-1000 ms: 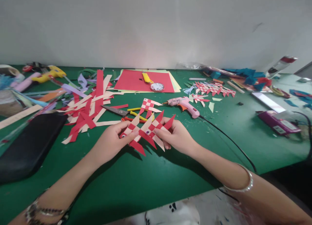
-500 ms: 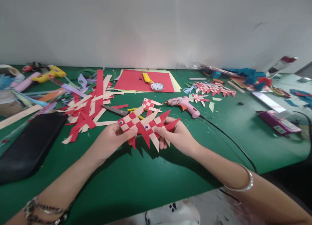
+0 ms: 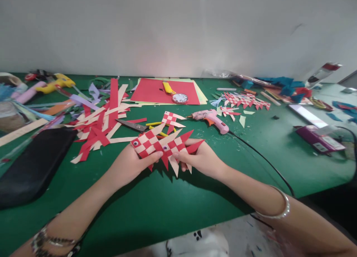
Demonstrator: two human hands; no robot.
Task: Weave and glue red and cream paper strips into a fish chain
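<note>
Both woven pieces have tipped flatter and slid left since a second ago; left hand pinches the checkered fish under its thumb; right hand clamps the second fish by its tail strips; they overlap at centre frame, above the green table; best kept flat, pinched near the overlap; glue gun lies just behind.

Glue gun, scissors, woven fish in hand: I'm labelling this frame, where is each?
glue gun (image 3: pixel 212 118), head view, its pink body.
scissors (image 3: pixel 131 125), head view, the grey blades.
woven paper fish (image 3: pixel 148 143), head view, its chequered weave.
</note>
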